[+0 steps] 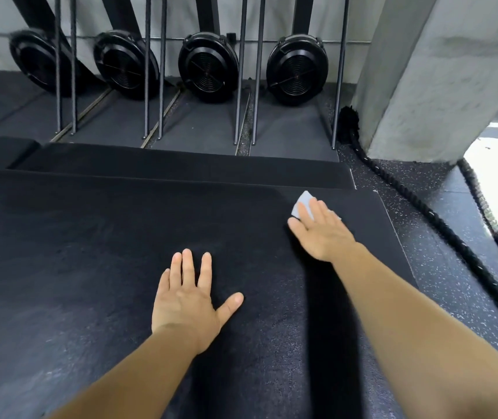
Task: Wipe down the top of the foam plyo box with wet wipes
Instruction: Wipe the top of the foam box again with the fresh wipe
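2 hands lie flat on the foam plyo box, whose black top fills the lower left and centre of the frame. The right hand, fingers straight, presses a wet wipe down near the top's upper right corner. The left hand rests open at centre, fingers spread. Wiping looks under way, but no wet trail shows clearly, so most of the top is probably left to do.
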### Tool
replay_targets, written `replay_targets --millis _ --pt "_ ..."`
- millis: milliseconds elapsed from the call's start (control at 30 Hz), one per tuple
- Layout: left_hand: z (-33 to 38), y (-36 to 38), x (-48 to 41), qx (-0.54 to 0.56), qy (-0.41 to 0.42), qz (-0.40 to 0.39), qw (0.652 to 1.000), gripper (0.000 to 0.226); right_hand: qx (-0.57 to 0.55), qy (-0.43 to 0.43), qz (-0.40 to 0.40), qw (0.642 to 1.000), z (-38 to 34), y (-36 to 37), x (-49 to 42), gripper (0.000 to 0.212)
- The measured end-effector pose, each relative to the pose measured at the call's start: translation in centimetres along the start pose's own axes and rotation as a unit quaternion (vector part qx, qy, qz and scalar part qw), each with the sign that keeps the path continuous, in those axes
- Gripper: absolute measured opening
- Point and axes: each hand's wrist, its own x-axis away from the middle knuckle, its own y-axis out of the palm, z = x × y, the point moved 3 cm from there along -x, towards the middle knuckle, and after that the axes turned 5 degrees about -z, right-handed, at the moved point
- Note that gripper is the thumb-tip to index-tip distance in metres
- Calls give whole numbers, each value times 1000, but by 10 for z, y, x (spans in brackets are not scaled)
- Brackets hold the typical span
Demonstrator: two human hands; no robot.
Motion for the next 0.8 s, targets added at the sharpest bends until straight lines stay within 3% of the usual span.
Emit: replay_targets --millis 133,300,567,700,800 --pt "-2 0 -2 10 12 14 1000 98 -16 54 1 998 25 -8 -5 62" --pt "-2 -1 -3 7 21 21 1000 98 -31 105 -12 994 -13 2 -1 80" --pt "-6 -3 -3 3 21 28 999 106 -22 -41 -50 998 -104 34 19 80" --pt "-13 -14 -5 20 19 41 999 114 0 -104 -68 992 -90 29 23 69" --pt "-13 -23 -7 45 0 61 997 115 8 -97 -51 994 -59 19 20 62"
